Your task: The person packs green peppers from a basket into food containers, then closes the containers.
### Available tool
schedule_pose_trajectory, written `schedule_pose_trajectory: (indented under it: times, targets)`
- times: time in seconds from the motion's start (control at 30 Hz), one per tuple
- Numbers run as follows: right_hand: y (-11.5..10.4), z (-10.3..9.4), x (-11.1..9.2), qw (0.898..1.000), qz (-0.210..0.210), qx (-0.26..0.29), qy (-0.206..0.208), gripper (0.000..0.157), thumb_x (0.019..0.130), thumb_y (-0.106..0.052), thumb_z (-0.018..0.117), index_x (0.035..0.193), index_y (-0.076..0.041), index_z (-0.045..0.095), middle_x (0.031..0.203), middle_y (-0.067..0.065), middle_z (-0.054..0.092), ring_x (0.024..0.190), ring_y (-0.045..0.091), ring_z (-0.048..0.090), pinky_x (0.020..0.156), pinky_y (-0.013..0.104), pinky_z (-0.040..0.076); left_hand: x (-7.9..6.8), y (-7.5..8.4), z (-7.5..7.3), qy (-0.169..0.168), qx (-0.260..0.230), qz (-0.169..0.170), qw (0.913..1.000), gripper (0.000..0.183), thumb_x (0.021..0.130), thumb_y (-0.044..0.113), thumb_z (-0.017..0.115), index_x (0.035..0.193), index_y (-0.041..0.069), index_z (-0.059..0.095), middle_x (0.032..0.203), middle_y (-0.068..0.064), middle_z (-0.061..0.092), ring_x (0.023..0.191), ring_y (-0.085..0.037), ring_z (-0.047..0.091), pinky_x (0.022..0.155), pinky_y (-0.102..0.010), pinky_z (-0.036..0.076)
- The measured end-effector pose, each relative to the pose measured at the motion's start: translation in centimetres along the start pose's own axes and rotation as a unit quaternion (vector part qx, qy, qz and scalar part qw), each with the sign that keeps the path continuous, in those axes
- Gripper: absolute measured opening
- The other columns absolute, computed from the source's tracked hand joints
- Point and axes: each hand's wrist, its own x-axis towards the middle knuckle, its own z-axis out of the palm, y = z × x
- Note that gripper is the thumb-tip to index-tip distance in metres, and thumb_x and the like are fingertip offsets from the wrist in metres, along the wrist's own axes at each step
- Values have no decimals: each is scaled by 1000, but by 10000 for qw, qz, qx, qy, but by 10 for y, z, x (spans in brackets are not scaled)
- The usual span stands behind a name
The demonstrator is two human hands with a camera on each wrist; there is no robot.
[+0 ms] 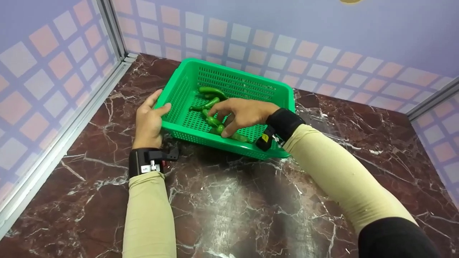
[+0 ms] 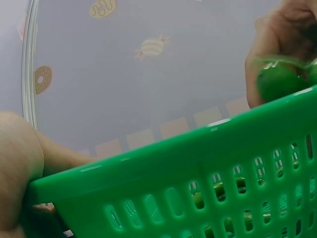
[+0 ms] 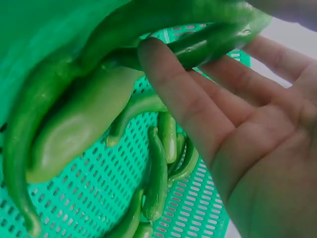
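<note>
A green plastic basket (image 1: 215, 141) with slotted walls sits on the table, and several green chili peppers (image 1: 211, 90) lie on its bottom. My left hand (image 1: 148, 120) grips its left end, thumb over the rim and fingers outside. Inside the basket, near the front wall, my right hand (image 1: 247, 113) holds green peppers between thumb and fingers. These held peppers (image 3: 213, 47) lie across the fingertips in the right wrist view. In the left wrist view, one held pepper (image 2: 280, 82) shows just above the rim. Beneath the hand, loose peppers (image 3: 156, 183) lie on the perforated floor.
The basket stands on a dark red marble-patterned tabletop (image 1: 215, 208). Behind it rises a lilac wall (image 1: 322, 36) with a band of pink and white squares. A metal rail (image 1: 89, 104) runs along the left edge, and another wall post (image 1: 434, 98) stands at the right.
</note>
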Motion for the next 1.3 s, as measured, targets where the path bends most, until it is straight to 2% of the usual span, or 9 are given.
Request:
schedule_pose_trajectory:
  times: [0.2, 0.4, 0.47, 0.53, 0.63, 0.77, 1.03, 1.13, 1.3]
  targets:
    - [-1, 2, -2, 9996, 18, -254, 98, 65, 94, -17, 78, 153, -14, 51, 149, 18, 59, 133, 32, 63, 113, 45, 52, 2, 0, 0, -36, -241, -34, 9997, 56, 105, 3, 55, 159, 9, 42, 128, -2, 61, 99, -11, 65, 88, -24, 60]
    - [0, 0, -3, 9967, -8, -726, 373, 64, 95, -25, 78, 151, -11, 53, 142, 15, 65, 131, 29, 64, 112, 45, 53, 3, -1, -1, -34, -121, -18, 9999, 57, 105, 4, 55, 160, 8, 40, 128, -1, 60, 103, -12, 64, 92, -24, 59]
    - [-1, -2, -4, 9946, -173, -875, 538, 54, 94, -24, 78, 143, -10, 60, 124, 12, 72, 113, 25, 69, 101, 39, 56, 4, -1, -1, -37, -145, -15, 9999, 57, 105, 3, 55, 160, 8, 40, 127, 0, 60, 104, -12, 64, 92, -24, 59]
    - [-1, -5, -6, 9914, -388, -994, 753, 39, 93, -23, 77, 127, -8, 67, 102, 8, 71, 92, 21, 66, 85, 33, 54, 4, -1, 0, -34, -202, -21, 9998, 57, 105, 2, 55, 160, 8, 41, 127, -1, 60, 103, -13, 64, 91, -24, 59]
    - [-2, -9, -12, 9870, -603, -1014, 1091, 25, 92, -20, 78, 113, -9, 68, 87, 4, 67, 78, 16, 60, 74, 30, 47, 4, -1, 0, -7, -216, -29, 9998, 56, 105, 2, 55, 159, 8, 41, 125, -1, 60, 103, -13, 64, 90, -24, 59]
    - [-2, -16, -20, 9825, -645, -1034, 1410, 28, 93, -20, 78, 118, -9, 71, 91, 6, 73, 81, 14, 67, 77, 28, 52, 4, 0, -1, -34, -258, -45, 9997, 56, 105, 2, 55, 159, 8, 42, 124, -1, 61, 102, -13, 64, 89, -24, 59]
    - [-2, -27, -42, 9781, -447, -1082, 1721, 28, 92, -20, 78, 116, -10, 71, 80, 2, 66, 70, 13, 58, 72, 25, 51, 4, 1, -4, -45, -191, -34, 9998, 56, 105, 3, 55, 159, 8, 41, 126, -1, 60, 103, -13, 64, 90, -23, 59]
    - [1, -31, -52, 9778, -231, -994, 1832, 32, 90, -19, 80, 119, -8, 70, 85, 7, 73, 71, 11, 64, 70, 22, 56, 5, 1, -4, -63, -226, -44, 9997, 56, 105, 3, 55, 159, 7, 41, 127, -2, 60, 105, -13, 63, 91, -24, 59]
    - [9, -38, -71, 9777, 38, -664, 1992, 43, 90, -14, 80, 129, -4, 67, 100, 17, 78, 76, 12, 73, 69, 25, 63, 7, 2, -3, -20, -381, -63, 9993, 56, 104, 1, 56, 158, 6, 42, 127, -3, 60, 103, -13, 64, 89, -23, 60]
